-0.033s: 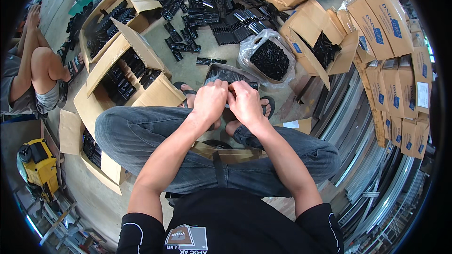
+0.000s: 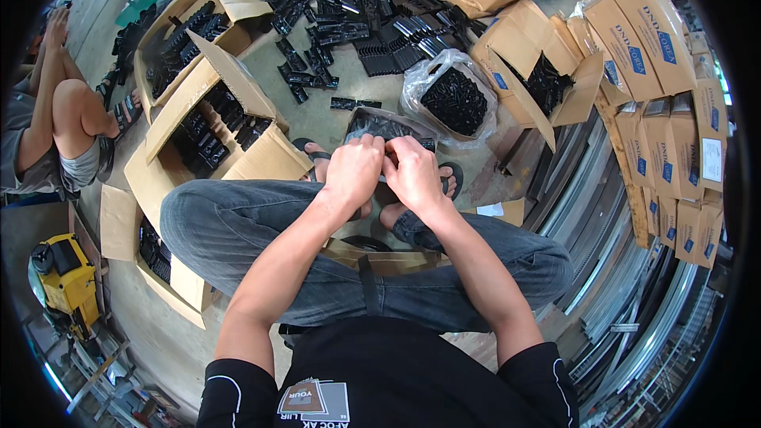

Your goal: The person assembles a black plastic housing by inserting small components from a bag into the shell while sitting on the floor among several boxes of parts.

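My left hand (image 2: 354, 168) and my right hand (image 2: 414, 174) are side by side above the floor between my knees. Both are closed, knuckles up, round a slim black plastic piece (image 2: 429, 144) whose end sticks out past my right hand. My fingers cover most of it. Just beyond them stands a small open box (image 2: 409, 124) lined with clear plastic, partly hidden by my hands. A single black plastic strip (image 2: 355, 103) lies on the floor past that box. To its right, a clear bag (image 2: 411, 89) surrounds a container of small black parts (image 2: 454, 101).
Open cartons (image 2: 279, 160) of black pieces stand at the left. A large heap of black pieces (image 2: 341, 0) spreads ahead. Another open carton (image 2: 518, 40) is at the right, near stacked boxes (image 2: 634, 40) and long metal profiles (image 2: 583, 190). A person (image 2: 59, 111) sits at far left.
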Motion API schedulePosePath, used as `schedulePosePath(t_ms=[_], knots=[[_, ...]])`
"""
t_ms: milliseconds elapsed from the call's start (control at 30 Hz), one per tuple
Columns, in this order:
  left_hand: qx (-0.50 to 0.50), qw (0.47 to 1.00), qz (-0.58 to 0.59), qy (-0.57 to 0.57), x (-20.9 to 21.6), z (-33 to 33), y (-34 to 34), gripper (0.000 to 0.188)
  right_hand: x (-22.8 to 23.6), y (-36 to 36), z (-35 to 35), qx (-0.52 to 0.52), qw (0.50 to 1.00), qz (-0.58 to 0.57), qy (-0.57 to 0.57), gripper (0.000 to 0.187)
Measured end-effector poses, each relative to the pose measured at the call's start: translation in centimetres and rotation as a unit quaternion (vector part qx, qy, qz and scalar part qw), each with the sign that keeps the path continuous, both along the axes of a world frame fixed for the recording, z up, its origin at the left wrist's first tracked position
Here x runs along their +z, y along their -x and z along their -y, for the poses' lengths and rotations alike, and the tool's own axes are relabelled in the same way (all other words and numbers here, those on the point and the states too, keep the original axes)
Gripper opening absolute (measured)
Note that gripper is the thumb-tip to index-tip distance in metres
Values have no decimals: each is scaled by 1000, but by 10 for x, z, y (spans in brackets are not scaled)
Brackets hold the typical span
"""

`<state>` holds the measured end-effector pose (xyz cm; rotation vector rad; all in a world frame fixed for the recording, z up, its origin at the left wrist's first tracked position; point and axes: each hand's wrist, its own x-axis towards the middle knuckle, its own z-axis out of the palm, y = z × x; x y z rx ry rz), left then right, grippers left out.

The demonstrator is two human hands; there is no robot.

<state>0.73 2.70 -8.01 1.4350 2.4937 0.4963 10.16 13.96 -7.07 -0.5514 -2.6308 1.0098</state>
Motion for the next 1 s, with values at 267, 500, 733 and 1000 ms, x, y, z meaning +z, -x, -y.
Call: schedulePosePath(t_ms=[267, 500, 733, 1000], knots=[[10, 1000, 7, -9, 1, 1, 2, 19, 1, 0, -3, 17, 998, -48, 24, 17], [16, 1000, 19, -8, 6, 0, 3, 19, 2, -3, -5, 3, 999, -18, 38, 17], [10, 1000, 21, -16, 4, 0, 3, 18, 3, -1, -2, 13, 998, -65, -1, 12], [9, 1000, 20, -19, 2, 0, 1, 16, 2, -2, -4, 8, 997, -71, -18, 12]])
